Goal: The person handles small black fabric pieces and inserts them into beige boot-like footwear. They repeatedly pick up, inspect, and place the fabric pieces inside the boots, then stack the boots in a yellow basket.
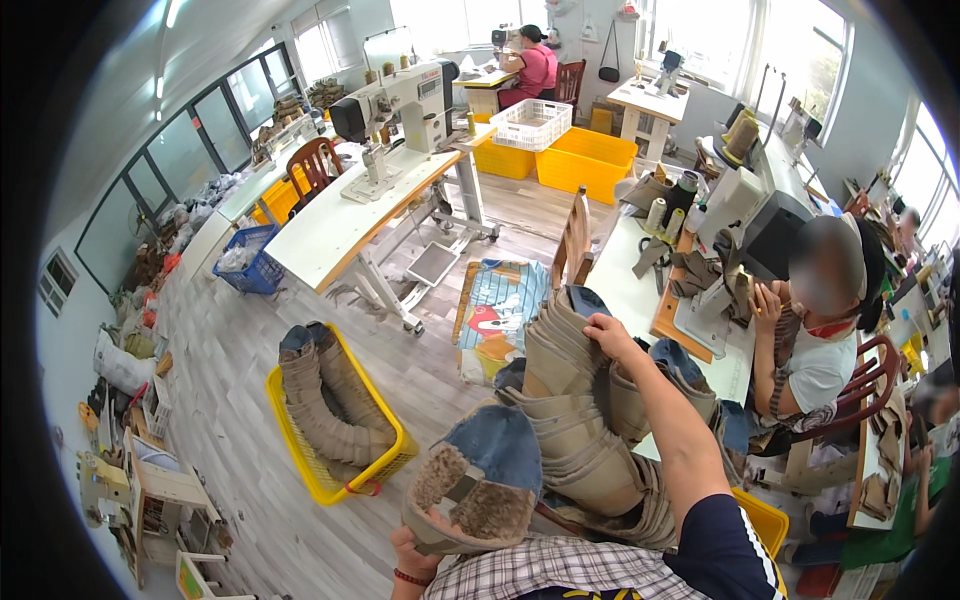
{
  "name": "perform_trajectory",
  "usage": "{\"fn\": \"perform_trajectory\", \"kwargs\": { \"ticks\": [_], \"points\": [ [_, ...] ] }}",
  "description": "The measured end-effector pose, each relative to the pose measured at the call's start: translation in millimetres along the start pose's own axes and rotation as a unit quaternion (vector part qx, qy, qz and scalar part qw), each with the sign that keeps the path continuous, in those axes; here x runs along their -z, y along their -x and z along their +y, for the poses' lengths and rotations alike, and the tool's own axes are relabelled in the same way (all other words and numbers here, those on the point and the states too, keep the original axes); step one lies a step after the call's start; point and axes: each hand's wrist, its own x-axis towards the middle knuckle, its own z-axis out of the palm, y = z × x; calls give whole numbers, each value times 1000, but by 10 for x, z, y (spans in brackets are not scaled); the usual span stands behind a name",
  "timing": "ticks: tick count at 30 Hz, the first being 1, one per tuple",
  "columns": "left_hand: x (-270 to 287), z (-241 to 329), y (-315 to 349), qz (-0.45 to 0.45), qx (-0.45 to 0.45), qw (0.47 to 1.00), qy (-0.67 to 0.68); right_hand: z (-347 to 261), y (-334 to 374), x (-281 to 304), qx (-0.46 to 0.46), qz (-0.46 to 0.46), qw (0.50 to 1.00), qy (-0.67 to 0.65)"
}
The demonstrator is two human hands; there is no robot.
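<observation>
My left hand [412,560], with a red bead bracelet at the wrist, is closed on the lower edge of a tan boot upper [440,535]. Its opening faces up, showing brown fleece lining and a blue inner section. Farther right, my right hand [608,338] grips the top end of a tall nested stack of tan boot uppers [565,360]. That stack curves down toward my body, against my plaid apron [560,575]. More nested uppers [630,400] sit just right of it. The fingertips of my right hand are partly hidden behind the fabric.
A yellow basket [400,455] with more nested uppers stands on the floor at left. Beyond are a sewing machine table [330,230] and a chair with a printed cushion [500,310]. At right, a person [820,340] sits sewing at a white table [625,270].
</observation>
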Motion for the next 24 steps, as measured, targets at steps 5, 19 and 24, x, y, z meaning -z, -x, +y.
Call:
{"fn": "perform_trajectory", "kwargs": {
  "ticks": [5,19,24],
  "points": [
    [-291,19,16,-13,-2,998,-64,-99,53,-115,45,69,995,63],
    [-338,-62,-24,14,-64,954,-292,-415,163,-172,270,159,916,250],
    [-379,-57,-40,40,-95,938,-332,-529,274,-97,326,219,861,324]
  ]
}}
